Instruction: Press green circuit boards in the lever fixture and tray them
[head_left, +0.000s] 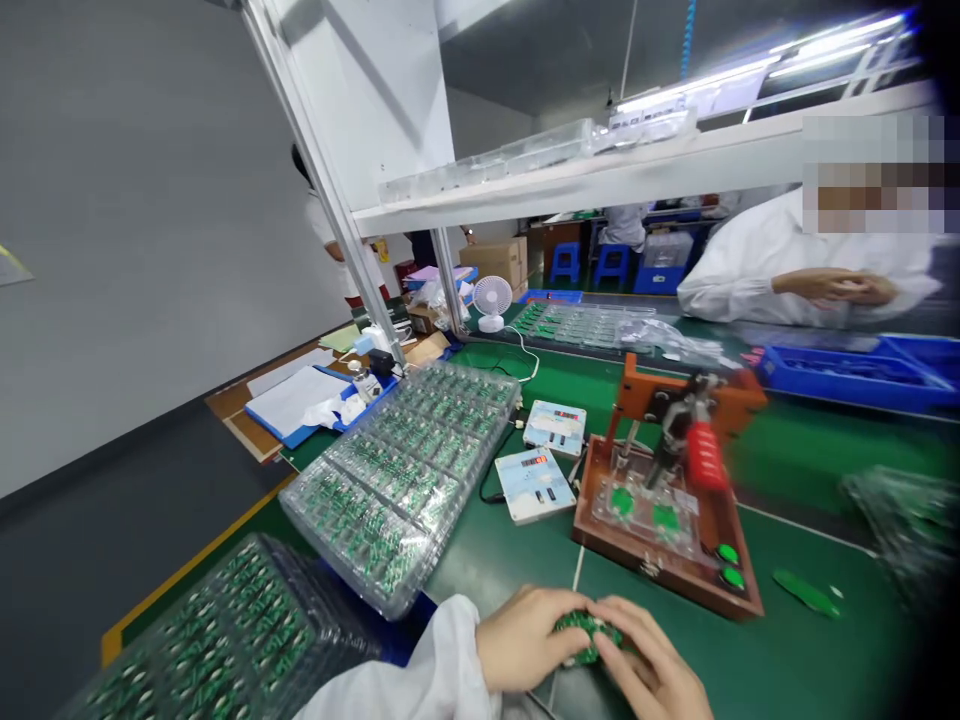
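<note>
My left hand [521,640] and my right hand [645,665] close together around a small green circuit board [589,635] just above the green mat [825,660]. Most of the board is hidden by my fingers. Ahead of my hands stands a wooden test fixture [645,530] with a clear acrylic plate and a red-handled press lever [705,455]. Two green boards lie in the fixture. Left of it, two small white test meters [544,455] sit side by side. A stack of clear trays of green boards [397,470] rests at my left.
Another tray stack [210,640] lies at the near left, and a loose green board [806,592] lies right of the fixture. A blue bin [847,375] sits beyond it. A co-worker's hands [832,287] rest at the far right. A white fan [491,300] stands at the back.
</note>
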